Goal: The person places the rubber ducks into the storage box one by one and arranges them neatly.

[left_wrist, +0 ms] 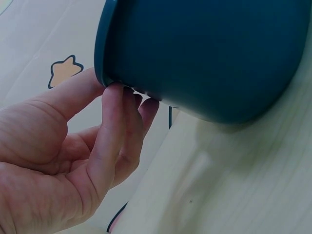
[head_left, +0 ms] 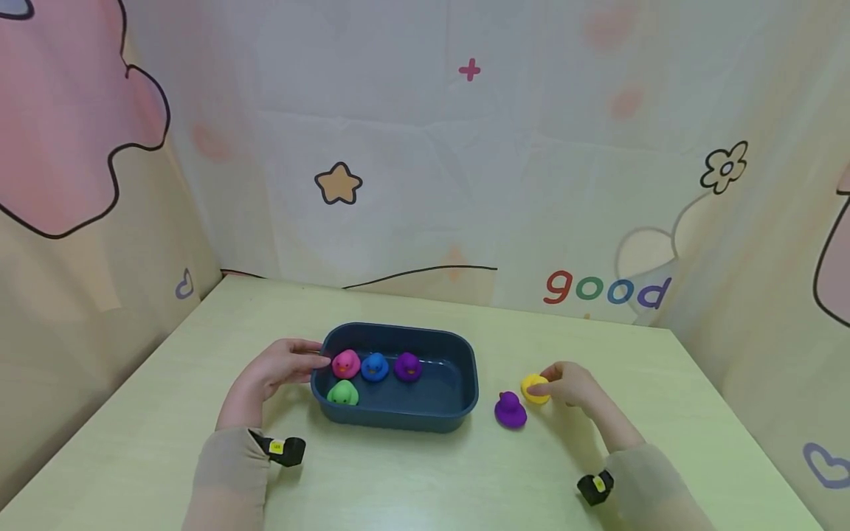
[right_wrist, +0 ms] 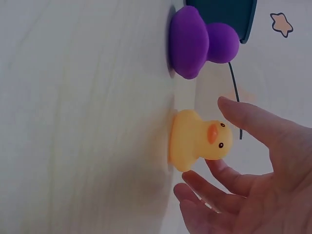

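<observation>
Oddly, the wrist views show little of the whole: the left one catches only a curved stretch of the dark blue tub's [left_wrist: 204,53] outer wall, nothing of its inside, and the right one cuts the tub down to a corner at the top edge. From the head view the tub [head_left: 458,398] sits mid-table and holds four rubber ducks: a pink duck [head_left: 346,363], a blue duck [head_left: 375,366] and a purple duck [head_left: 408,366] in a row along the far side, with a green duck [head_left: 343,393] nearer the front left corner. The left hand [head_left: 282,366] rests against the tub's left end, fingers [left_wrist: 113,126] fairly straight and touching the rim, not wrapped round it. To the tub's right, on the pale green table [head_left: 425,479], stand a second purple duck [head_left: 510,410] and a yellow duck [head_left: 533,389], close together. The right hand [head_left: 571,383] cups loosely about the yellow duck, fingertips [right_wrist: 229,105] just at its head, the fingers spread and not clamped.
</observation>
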The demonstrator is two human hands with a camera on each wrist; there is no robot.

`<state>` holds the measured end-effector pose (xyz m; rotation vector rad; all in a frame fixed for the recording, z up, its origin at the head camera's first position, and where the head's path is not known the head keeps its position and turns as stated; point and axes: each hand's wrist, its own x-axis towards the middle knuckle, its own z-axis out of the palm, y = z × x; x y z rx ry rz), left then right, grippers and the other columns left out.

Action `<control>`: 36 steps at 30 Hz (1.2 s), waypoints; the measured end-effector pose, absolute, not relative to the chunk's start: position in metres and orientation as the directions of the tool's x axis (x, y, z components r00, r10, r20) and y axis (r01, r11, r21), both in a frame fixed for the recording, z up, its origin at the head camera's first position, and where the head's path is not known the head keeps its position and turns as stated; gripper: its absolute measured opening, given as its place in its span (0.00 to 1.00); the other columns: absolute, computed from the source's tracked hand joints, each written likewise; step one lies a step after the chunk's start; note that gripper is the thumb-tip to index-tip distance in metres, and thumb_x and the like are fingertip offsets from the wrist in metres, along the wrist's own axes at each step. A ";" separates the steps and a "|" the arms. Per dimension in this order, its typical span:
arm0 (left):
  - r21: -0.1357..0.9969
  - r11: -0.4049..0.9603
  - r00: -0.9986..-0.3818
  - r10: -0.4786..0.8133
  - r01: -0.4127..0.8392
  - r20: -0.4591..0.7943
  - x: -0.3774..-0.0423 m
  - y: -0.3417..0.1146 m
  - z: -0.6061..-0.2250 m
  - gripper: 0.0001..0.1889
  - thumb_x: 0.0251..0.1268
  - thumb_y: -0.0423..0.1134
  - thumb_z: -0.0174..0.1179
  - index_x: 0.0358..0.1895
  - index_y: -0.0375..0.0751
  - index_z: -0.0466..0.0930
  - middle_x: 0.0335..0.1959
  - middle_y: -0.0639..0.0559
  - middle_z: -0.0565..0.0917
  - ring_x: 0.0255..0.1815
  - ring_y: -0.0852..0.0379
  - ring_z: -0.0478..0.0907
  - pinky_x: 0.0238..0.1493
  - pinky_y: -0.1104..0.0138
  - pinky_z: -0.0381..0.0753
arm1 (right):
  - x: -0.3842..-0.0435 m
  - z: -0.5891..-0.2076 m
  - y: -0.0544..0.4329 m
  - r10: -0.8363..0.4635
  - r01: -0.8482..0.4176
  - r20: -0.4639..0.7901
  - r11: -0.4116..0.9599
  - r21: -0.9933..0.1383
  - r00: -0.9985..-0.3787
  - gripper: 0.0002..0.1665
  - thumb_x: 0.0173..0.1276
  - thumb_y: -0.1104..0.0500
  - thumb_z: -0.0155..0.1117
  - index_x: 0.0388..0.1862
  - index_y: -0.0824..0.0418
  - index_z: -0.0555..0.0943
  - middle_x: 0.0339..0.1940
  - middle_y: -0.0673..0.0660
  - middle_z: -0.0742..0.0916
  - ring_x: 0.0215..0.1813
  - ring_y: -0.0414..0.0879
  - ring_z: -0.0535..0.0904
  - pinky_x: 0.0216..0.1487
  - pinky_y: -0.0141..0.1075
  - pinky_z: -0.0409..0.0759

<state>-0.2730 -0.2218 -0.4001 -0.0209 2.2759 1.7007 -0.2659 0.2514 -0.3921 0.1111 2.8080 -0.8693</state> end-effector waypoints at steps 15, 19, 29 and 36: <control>0.942 0.288 -0.957 0.177 -0.174 -0.231 -0.276 -0.222 -0.404 0.32 0.66 0.39 0.63 0.67 0.24 0.64 0.62 0.30 0.74 0.44 0.56 0.83 0.48 0.67 0.84 | -0.267 -0.388 0.261 -0.101 0.122 -0.214 0.557 -0.821 -0.972 0.39 0.71 0.51 0.61 0.70 0.74 0.61 0.69 0.73 0.70 0.65 0.63 0.71 0.64 0.54 0.75; 0.940 0.293 -0.957 0.176 -0.172 -0.230 -0.275 -0.222 -0.403 0.32 0.66 0.39 0.63 0.67 0.24 0.64 0.62 0.30 0.74 0.45 0.55 0.83 0.48 0.67 0.84 | -0.269 -0.393 0.262 -0.112 0.130 -0.212 0.499 -0.857 -0.971 0.38 0.73 0.52 0.58 0.71 0.73 0.60 0.70 0.72 0.69 0.68 0.63 0.69 0.68 0.56 0.70; 0.946 0.277 -0.957 0.184 -0.169 -0.225 -0.275 -0.222 -0.404 0.31 0.66 0.38 0.63 0.67 0.23 0.64 0.60 0.31 0.76 0.42 0.58 0.83 0.47 0.68 0.84 | -0.268 -0.407 0.268 -0.137 0.119 -0.205 0.467 -0.876 -0.969 0.35 0.73 0.52 0.56 0.72 0.71 0.63 0.71 0.71 0.69 0.72 0.65 0.65 0.73 0.58 0.61; 0.949 0.268 -0.958 0.182 -0.166 -0.219 -0.276 -0.222 -0.404 0.32 0.65 0.38 0.64 0.67 0.23 0.64 0.60 0.30 0.76 0.39 0.59 0.83 0.46 0.67 0.85 | -0.269 -0.412 0.273 -0.157 0.124 -0.204 0.411 -0.903 -0.966 0.37 0.73 0.51 0.58 0.73 0.70 0.62 0.74 0.70 0.67 0.72 0.62 0.65 0.74 0.55 0.61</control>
